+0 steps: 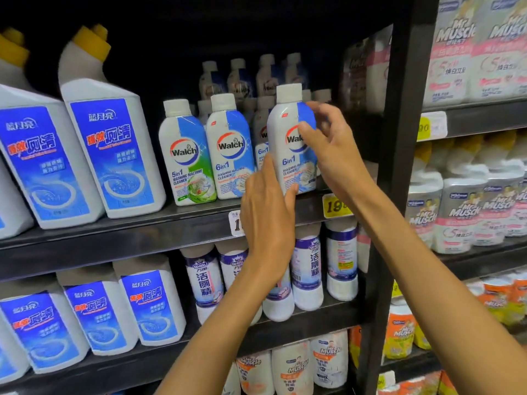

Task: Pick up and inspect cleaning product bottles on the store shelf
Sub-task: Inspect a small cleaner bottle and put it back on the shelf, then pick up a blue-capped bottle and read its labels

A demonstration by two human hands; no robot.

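the black store shelf [119,238] runs across the view in tiers, with a dark upright post [399,138] at its right end. on the middle tier, toward the left edge, stand big white toilet cleaner jugs [111,149] with blue labels and yellow caps. next to them along the front edge stand a walch 5in1 bottle [186,155] and a walch 6in1 bottle [229,149], with more rows behind. the held walch 6in1 bottle [291,143] is upright at the front edge near the post, its base level with the shelf lip; whether it rests there or is lifted cannot be told. the right hand [330,149] wraps its right side, thumb across the label, fingers curled behind the shoulder. the left hand [268,220] meets the lower left of the bottle, forefinger stretched up the side, thumb pressed near the base. a yellow price tag [336,206] sits on the lip just below.
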